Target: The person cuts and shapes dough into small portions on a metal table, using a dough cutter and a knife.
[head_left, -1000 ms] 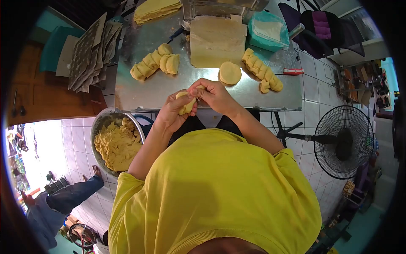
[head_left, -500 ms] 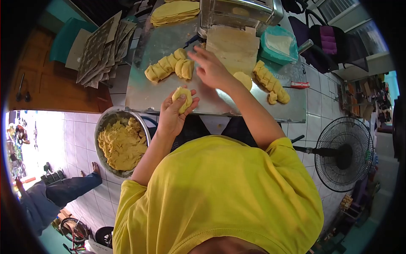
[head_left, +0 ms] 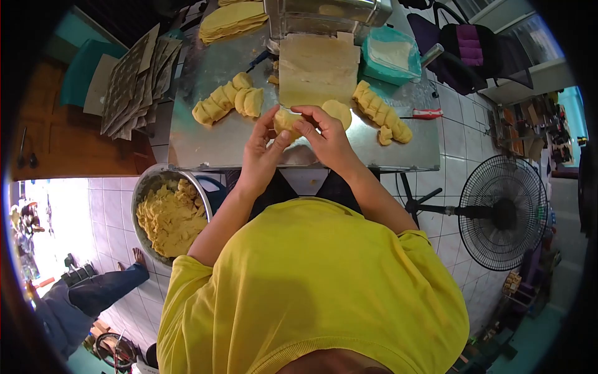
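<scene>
A small piece of yellow dough (head_left: 286, 122) is pinched between both hands above the table's front edge. My left hand (head_left: 264, 146) has its fingers and thumb on the left side of it. My right hand (head_left: 323, 136) grips its right side. Just behind my right hand lies a flat round of dough (head_left: 337, 114). To the left on the metal table (head_left: 205, 146) is a row of cut dough pieces (head_left: 218, 105). Another row of cut dough (head_left: 381, 112) rests to the right, with one small lump at its near end.
A metal machine (head_left: 327, 22) with a floured board (head_left: 317, 68) stands at the back, beside a teal tub (head_left: 391, 57) and stacked dough sheets (head_left: 232, 22). A red-handled knife (head_left: 427, 114) lies right. Lower left is a dough bowl (head_left: 171, 212); a fan (head_left: 503, 213) stands right. Another person's leg (head_left: 109, 287) shows.
My right hand has come down from above the table and now grips the dough piece with my left hand. The view has shifted slightly, moving the table leftward in the picture.
</scene>
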Action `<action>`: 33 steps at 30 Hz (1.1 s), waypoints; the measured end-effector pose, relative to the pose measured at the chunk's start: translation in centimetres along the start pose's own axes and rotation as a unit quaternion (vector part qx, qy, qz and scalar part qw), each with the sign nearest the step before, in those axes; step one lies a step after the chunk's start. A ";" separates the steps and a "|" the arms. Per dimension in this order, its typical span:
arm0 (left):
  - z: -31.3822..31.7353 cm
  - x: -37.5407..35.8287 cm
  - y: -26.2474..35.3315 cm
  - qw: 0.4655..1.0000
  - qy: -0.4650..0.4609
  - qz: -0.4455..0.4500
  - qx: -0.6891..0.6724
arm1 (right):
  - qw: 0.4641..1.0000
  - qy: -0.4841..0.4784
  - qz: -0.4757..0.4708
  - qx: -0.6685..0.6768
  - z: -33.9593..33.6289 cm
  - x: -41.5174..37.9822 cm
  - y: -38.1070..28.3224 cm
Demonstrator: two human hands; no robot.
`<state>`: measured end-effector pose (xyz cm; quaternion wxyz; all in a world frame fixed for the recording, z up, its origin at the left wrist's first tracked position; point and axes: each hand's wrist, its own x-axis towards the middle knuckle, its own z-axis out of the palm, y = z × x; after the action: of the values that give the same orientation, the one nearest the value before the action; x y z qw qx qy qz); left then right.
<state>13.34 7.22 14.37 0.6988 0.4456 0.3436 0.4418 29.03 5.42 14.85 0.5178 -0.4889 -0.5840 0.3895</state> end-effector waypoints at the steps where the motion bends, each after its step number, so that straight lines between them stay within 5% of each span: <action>1: -0.1 0.2 -0.1 0.993 -0.029 0.062 0.098 | 0.997 0.002 0.038 0.062 -0.1 -0.2 0.0; 5: 0.2 0.6 -0.2 0.996 -0.010 0.065 0.061 | 0.996 0.036 -0.062 0.043 1.1 -1.0 -0.2; 11: -0.4 0.5 -0.7 0.987 -0.038 0.052 0.148 | 0.999 0.039 -0.020 0.009 0.4 -1.3 -0.1; 17: 0.9 -0.2 0.3 0.998 -0.007 -0.040 0.044 | 0.998 0.033 0.043 0.035 0.3 -0.9 0.4; 22: -0.9 0.6 -0.4 0.991 -0.033 -0.045 0.125 | 0.991 -0.086 0.093 0.043 -0.6 -0.9 -0.9; 28: -1.3 0.7 -1.2 0.939 -0.057 -0.042 0.337 | 0.996 -0.031 -0.015 -0.079 -0.1 -0.1 1.5; 33: -1.4 0.4 -2.7 0.972 0.006 -0.022 0.233 | 0.998 0.004 0.065 -0.001 0.7 -0.5 2.0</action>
<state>13.16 7.48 11.30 0.5835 0.5856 0.4508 0.3367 28.67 5.42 12.72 0.4936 -0.5278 -0.5491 0.4198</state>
